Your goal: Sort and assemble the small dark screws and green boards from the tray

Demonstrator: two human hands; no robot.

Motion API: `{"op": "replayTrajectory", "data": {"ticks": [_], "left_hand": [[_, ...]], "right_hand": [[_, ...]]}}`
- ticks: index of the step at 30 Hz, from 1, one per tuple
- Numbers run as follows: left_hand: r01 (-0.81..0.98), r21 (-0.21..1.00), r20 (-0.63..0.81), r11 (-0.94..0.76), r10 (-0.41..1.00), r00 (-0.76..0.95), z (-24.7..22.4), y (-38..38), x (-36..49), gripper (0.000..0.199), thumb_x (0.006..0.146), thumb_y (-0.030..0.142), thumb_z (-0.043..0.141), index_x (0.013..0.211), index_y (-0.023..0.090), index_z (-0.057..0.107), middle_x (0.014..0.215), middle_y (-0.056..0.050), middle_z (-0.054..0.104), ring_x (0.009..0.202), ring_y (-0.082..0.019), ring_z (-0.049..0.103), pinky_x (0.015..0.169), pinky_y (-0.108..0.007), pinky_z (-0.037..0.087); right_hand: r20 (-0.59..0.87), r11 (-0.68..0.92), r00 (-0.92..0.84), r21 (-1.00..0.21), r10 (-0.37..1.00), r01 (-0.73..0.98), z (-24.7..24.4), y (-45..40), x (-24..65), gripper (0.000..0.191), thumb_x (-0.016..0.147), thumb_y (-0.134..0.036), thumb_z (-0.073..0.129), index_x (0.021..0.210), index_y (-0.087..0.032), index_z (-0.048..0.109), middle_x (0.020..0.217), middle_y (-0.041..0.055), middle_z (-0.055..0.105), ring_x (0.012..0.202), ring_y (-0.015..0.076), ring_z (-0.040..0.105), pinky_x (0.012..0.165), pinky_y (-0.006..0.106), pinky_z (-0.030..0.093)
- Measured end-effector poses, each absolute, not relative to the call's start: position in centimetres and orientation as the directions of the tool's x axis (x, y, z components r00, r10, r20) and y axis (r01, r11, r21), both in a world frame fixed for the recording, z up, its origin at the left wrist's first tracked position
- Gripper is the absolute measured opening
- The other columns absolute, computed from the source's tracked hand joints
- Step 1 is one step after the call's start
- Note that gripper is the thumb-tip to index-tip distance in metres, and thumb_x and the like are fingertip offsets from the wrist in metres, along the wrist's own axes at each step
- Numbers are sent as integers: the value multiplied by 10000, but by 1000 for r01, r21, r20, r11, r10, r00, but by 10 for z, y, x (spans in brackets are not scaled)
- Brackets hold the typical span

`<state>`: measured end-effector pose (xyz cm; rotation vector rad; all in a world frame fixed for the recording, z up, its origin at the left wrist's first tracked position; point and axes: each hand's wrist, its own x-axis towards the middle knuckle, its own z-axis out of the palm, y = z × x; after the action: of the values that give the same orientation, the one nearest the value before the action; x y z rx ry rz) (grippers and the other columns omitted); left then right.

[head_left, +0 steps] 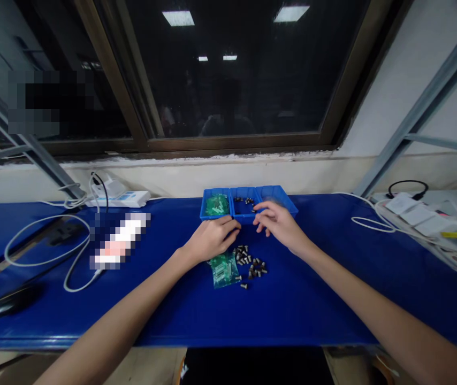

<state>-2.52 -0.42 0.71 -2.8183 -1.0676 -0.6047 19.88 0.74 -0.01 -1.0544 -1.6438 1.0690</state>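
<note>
My left hand (214, 235) is just in front of the blue bins, its fingers curled and pressed together. Whatever they may pinch is too small to make out. Beside it, my right hand (274, 222) reaches over the front edge of the bins with its fingers bent and apart. A small dark bit lies near its index fingertip. Below my hands, short dark screws with silvery ends (256, 267) lie loose on the table. A clear bag of small green-and-silver parts (224, 271) rests left of them, partly under my left hand.
Three joined blue bins (244, 218) stand near the wall. The left one has a green bag (217, 204), the middle one several screws (248, 201). Cables and a power strip (132, 199) lie left, a black mouse (17, 299) front left, white adapters (421, 214) right.
</note>
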Motion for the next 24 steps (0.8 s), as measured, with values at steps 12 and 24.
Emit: {"op": "replayTrajectory", "data": {"ticks": [12,24], "left_hand": [[663,-15,309,-748,627,715,7,-6,-22,217,988,250,409,1030,185,612,914,-44,642,779,-169,632,607,-263,438],[716,-10,296,-698,682,669,5,-6,-19,203,975,246,422,1028,193,610,933,-45,649,773,-172,642,621,-269,456]], "right_hand": [[247,590,-563,-561,788,580,-10,-14,186,132,828,-159,687,958,-177,690,780,2,596,659,124,553,629,251,412],[222,610,-609,-563,761,558,-7,-14,186,114,845,-115,646,919,-171,712,797,9,626,649,117,578,628,243,417]]}}
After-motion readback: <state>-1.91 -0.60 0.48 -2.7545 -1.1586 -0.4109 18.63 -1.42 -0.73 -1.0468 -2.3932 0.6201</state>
